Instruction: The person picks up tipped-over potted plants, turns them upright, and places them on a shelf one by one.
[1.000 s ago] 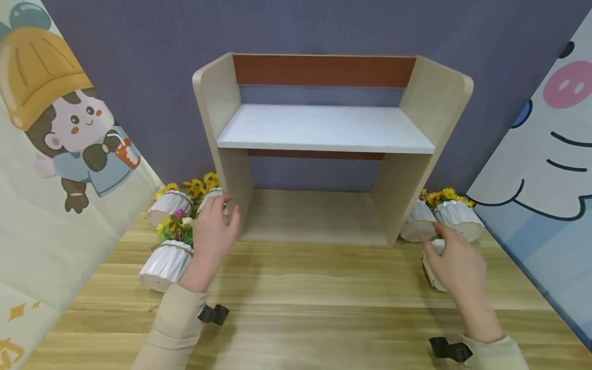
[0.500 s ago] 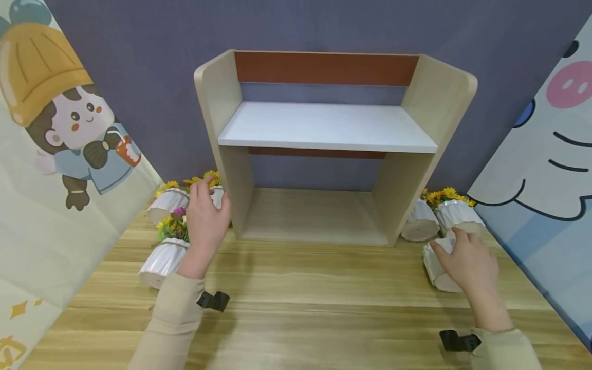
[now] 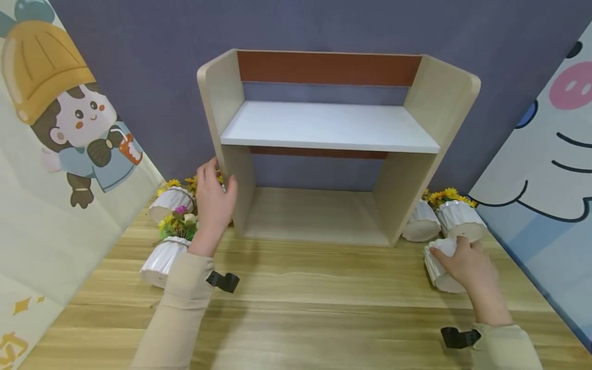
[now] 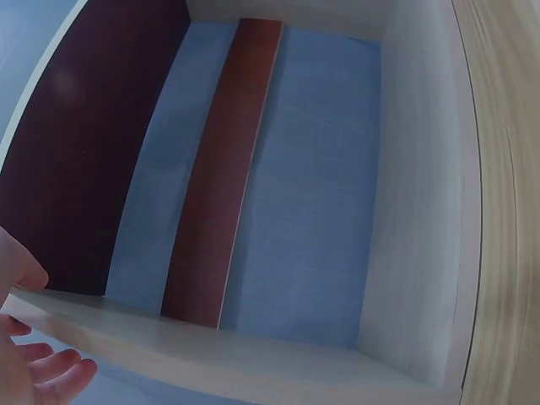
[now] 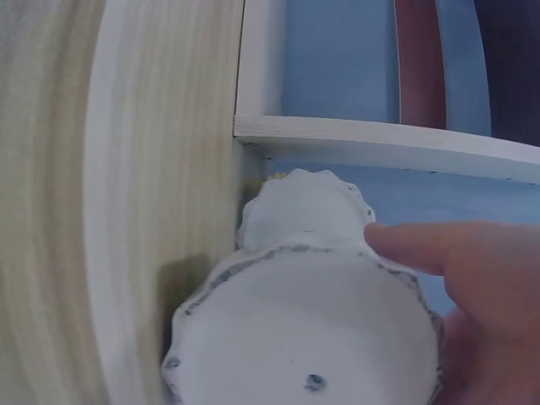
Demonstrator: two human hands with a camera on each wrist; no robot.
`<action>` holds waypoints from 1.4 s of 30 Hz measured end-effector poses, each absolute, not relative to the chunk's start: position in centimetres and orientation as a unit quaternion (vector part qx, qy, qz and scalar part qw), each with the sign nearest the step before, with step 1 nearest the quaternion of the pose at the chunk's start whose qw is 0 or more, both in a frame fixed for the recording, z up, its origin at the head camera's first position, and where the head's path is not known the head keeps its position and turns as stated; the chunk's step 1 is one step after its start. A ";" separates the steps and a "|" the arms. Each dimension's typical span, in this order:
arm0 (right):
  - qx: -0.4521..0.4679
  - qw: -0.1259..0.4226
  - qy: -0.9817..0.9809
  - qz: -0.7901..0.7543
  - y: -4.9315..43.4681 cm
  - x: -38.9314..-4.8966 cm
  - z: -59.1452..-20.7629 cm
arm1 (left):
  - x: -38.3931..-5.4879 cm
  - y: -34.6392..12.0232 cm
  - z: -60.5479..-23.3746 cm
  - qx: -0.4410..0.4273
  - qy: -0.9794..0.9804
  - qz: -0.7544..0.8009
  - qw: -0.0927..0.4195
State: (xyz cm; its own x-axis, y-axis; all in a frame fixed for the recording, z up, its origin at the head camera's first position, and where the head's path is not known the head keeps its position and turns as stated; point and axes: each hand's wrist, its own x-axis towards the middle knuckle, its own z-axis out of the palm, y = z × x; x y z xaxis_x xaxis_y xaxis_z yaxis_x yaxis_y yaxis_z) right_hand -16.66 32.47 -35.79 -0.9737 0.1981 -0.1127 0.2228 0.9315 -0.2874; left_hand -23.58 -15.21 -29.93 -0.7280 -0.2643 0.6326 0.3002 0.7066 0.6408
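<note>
My left hand (image 3: 215,203) is at the left side panel of a wooden desktop shelf (image 3: 330,142). In the left wrist view, the thumb (image 4: 24,263) is on the inner side of the panel edge and the loosely spread fingers are on the outer side. Firm contact is not visible. My right hand (image 3: 474,264) holds the front white flowerpot (image 3: 439,270) on the right, which lies on its side. Thumb and fingers lie about its rim in the right wrist view, where the pot's round base (image 5: 304,329) faces the camera. This pot's flowers are hidden.
Two more flowerpots, one white pot (image 3: 459,218) and its neighbour, lie beside the shelf's right panel. Several others, including a front pot (image 3: 162,262) with mixed flowers, lie on the left. A wood-grain table (image 3: 314,308) bears everything, with a grey wall (image 3: 333,23) behind.
My left hand has moved up and forward to the shelf's left panel. My right hand has shifted right and come onto the front right flowerpot.
</note>
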 end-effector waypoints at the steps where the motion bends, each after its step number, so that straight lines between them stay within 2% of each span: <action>1: 0.107 0.042 0.981 -0.154 32.5 -16.7 -35.9 | -23.7 -15.1 -29.9 -0.009 -0.848 -0.380 0.368; 9: 0.112 0.051 0.977 -0.174 32.8 -16.5 -36.2 | -24.5 -14.3 -30.3 0.003 -0.846 -0.367 0.386; 12: 0.109 0.038 0.978 -0.176 32.8 -16.5 -36.3 | -24.6 -14.2 -30.7 0.007 -0.846 -0.358 0.395; 17: 0.105 -0.003 0.977 -0.186 32.5 -16.3 -36.5 | -24.8 -14.2 -31.2 0.012 -0.846 -0.354 0.397; 30: 0.107 -0.105 0.966 -0.212 31.9 -15.2 -36.9 | -24.7 -14.1 -31.4 0.034 -0.867 -0.337 0.365; 42: 0.126 -0.166 0.939 -0.272 30.2 -15.0 -36.9 | -24.8 -14.8 -31.2 0.019 -0.864 -0.350 0.362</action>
